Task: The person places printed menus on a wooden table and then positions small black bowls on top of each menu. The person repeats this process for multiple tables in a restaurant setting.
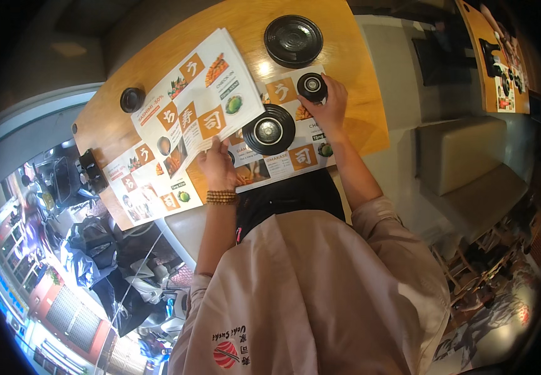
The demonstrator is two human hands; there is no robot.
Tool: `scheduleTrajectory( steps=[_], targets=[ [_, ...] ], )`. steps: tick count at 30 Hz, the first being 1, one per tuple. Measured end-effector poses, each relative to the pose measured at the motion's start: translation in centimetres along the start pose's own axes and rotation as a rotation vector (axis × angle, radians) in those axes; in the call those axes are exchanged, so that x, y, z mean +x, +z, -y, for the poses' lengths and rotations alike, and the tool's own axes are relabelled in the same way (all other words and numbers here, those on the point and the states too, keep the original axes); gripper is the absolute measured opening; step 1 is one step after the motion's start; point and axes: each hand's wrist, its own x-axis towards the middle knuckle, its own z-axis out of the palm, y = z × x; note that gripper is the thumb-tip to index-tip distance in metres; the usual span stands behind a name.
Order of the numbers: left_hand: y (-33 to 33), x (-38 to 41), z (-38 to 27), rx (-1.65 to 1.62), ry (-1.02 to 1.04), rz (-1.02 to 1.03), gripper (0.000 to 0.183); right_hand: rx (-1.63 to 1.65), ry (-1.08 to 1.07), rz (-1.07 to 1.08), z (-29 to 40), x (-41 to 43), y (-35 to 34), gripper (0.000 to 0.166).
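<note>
My left hand [217, 163], with a wooden bead bracelet at the wrist, grips the lower edge of a sheaf of printed paper placemats [205, 103], held at a slant above the table. Thumb and fingers of my right hand [332, 105] close around a small black cup [312, 87], its ringed base facing up. That cup is over a placemat [277, 166] lying in front of me. Between my hands a larger black bowl [268, 129] rests upside down on the same placemat. The raised sheaf overlaps part of that placemat.
Black plates [293, 40] are stacked on the wooden table [364, 101] at the far side. A small black dish [132, 100] and another placemat [134, 197] lie left, near a black holder [92, 169] at the edge. A padded bench [463, 154] stands right.
</note>
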Motion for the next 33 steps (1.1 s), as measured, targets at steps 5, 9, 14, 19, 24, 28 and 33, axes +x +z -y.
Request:
scheduleTrajectory(
  steps=[5, 9, 14, 19, 24, 28, 33],
  targets=[
    [2.4, 0.6, 1.8, -0.186, -0.072, 0.056, 0.036, -0.023, 0.004, 0.025, 0.9, 0.1, 0.5, 0.074],
    [4.5, 4.4, 3.7, -0.408, -0.251, 0.030, 0.026, 0.003, -0.021, 0.054, 1.7, 0.3, 1.5, 0.077],
    [5.2, 2.7, -1.2, -0.265, -0.629, 0.421, 0.038, 0.130, 0.139, 0.016, 1.2, -0.7, 1.7, 0.078],
    [-5.5, 12.2, -10.0, 0.666, 0.389, 0.470, 0.015, 0.257, 0.224, -0.082, 2.1, -2.0, 2.4, 0.065],
    [-7.0, 23.7, -19.7, 1.294, 1.166, 0.015, 0.063, -0.047, 0.255, -0.088, 0.9, 2.1, 2.7, 0.060],
    [-6.8, 28.3, -21.5, 1.489, 1.137, 0.184, 0.082, -0.058, 0.456, -0.009, -0.5, 8.5, 5.2, 0.064],
    [-5.6, 28.2, -22.1, 1.527, 1.030, 0.196, 0.084, 0.146, 0.812, -0.020, -4.2, 11.3, 5.9, 0.048]
  ],
)
